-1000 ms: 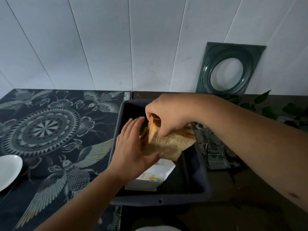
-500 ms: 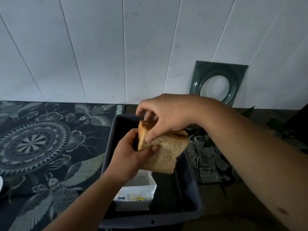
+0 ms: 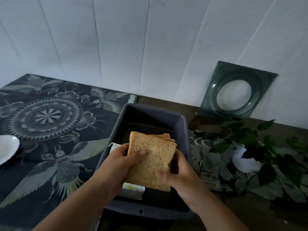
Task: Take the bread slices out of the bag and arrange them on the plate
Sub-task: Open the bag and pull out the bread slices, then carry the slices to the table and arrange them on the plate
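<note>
A stack of brown bread slices (image 3: 153,157) hangs above the dark grey tub (image 3: 181,129), its flat face turned up toward me. My left hand (image 3: 120,164) grips the stack's left edge, thumb on the top slice. My right hand (image 3: 178,172) holds the stack's lower right corner from beneath. A white bag (image 3: 133,190) lies in the tub under the bread, mostly hidden. The white plate (image 3: 7,147) shows only partly at the far left edge.
A patterned dark cloth (image 3: 50,122) covers the left of the table. A green glass dish (image 3: 233,94) leans on the white wall at back right. A leafy plant in a white pot (image 3: 245,157) stands right of the tub.
My right hand has shifted from the top of the stack to its lower right corner. The stack has tipped flatter, and the view has swung so the plate edge shows again.
</note>
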